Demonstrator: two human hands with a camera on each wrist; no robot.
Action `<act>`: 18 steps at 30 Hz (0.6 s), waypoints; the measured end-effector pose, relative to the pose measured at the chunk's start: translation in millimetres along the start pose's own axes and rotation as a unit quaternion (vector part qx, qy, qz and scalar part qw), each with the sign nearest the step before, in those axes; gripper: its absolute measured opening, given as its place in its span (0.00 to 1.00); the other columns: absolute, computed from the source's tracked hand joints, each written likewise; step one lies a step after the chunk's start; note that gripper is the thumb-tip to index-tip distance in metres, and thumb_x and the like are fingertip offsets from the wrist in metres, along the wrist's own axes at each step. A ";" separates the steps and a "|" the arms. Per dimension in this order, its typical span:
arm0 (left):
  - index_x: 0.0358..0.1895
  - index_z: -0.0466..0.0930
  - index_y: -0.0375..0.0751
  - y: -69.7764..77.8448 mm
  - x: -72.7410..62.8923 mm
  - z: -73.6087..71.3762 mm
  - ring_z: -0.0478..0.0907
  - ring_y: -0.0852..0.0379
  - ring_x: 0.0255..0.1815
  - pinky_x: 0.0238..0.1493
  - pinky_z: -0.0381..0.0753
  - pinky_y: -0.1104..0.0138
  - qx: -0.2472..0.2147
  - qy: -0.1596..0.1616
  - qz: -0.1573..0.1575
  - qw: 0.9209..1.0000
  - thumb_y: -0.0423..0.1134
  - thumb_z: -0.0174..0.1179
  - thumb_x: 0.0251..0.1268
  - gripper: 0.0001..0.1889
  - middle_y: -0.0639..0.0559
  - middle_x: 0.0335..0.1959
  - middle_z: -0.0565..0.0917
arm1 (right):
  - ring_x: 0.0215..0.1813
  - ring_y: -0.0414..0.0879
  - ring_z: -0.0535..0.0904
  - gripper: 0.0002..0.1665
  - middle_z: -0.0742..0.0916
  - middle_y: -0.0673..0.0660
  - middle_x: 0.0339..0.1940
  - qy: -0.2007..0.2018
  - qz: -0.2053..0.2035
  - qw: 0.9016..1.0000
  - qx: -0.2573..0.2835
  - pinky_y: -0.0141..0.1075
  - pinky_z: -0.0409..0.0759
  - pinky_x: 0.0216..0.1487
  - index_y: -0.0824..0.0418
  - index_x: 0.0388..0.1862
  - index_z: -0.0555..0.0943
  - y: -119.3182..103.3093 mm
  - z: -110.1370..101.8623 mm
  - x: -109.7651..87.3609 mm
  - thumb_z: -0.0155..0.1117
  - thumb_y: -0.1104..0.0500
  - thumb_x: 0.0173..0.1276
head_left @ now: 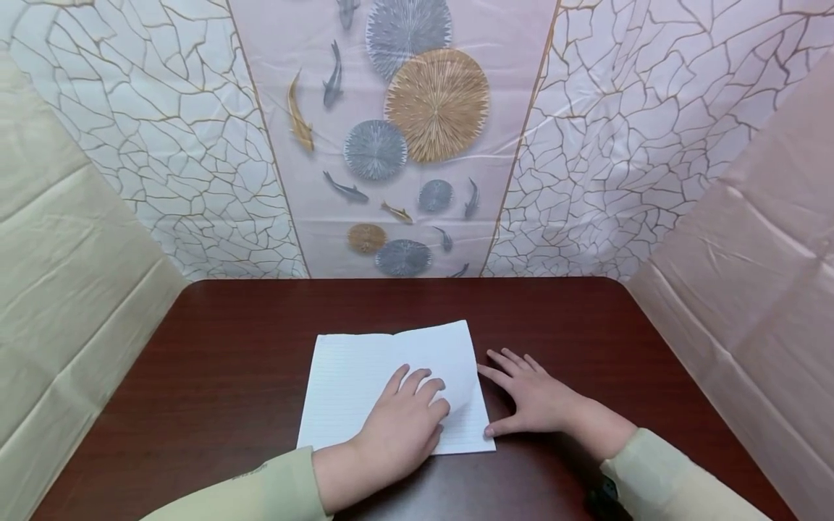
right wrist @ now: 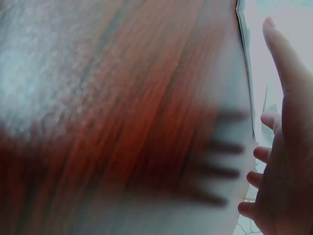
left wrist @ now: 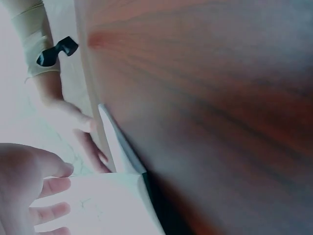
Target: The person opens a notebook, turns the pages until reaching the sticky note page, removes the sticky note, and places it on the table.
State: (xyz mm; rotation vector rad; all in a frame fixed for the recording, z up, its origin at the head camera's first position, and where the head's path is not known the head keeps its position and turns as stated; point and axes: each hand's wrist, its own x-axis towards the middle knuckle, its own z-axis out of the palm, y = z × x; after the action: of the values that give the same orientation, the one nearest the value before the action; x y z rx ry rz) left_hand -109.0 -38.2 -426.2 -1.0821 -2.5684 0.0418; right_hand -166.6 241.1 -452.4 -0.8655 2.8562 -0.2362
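Note:
An open lined notebook (head_left: 348, 376) lies on the dark wooden table, its right-hand page (head_left: 439, 347) bowed up off the sheets beneath. Over the middle of the notebook, my left hand (head_left: 400, 430) pinches the lower corner of that page between thumb and index finger; its other fingers are spread above the paper. In the left wrist view, the raised page (left wrist: 105, 200) runs from that thumb and index finger. To the right, my right hand (head_left: 537, 398) has its fingers spread, with the thumb tip at the notebook's lower right corner and the index fingertip close to its right edge.
The reddish-brown table (head_left: 215, 391) extends around the notebook. Behind it hangs a patterned cloth (head_left: 404, 217), and plain creased cloth walls (head_left: 736, 289) flank both sides. A black strap device (left wrist: 57, 51) sits at the right sleeve.

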 end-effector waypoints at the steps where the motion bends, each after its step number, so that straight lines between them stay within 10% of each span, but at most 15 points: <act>1: 0.41 0.82 0.54 -0.2 0.8 -1.6 0.69 0.47 0.66 0.69 0.62 0.47 -0.004 0.006 -0.005 1.000 0.51 0.64 0.62 0.09 0.54 0.55 0.78 | 0.78 0.64 0.51 0.65 0.60 0.60 0.80 -0.001 -0.001 1.000 0.001 0.67 0.53 0.70 0.47 0.78 0.62 -0.2 0.2 0.4 0.59 0.15 0.47; 18: 0.35 0.85 0.53 -20.8 0.4 -32.8 0.66 0.44 0.66 0.69 0.59 0.44 -0.068 0.097 -0.095 0.988 0.45 0.61 0.63 0.05 0.51 0.55 0.77 | 0.78 0.64 0.51 0.65 0.61 0.60 0.79 -0.001 0.000 1.000 -0.008 0.67 0.52 0.70 0.46 0.79 0.61 4.4 9.7 3.8 0.55 0.13 0.47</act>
State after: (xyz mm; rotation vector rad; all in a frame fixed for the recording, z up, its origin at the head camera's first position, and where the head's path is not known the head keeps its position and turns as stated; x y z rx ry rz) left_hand -112.7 -56.3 -391.9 -0.8360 -2.5125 -0.2776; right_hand -170.2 241.5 -463.1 -0.8672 2.8611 -0.2129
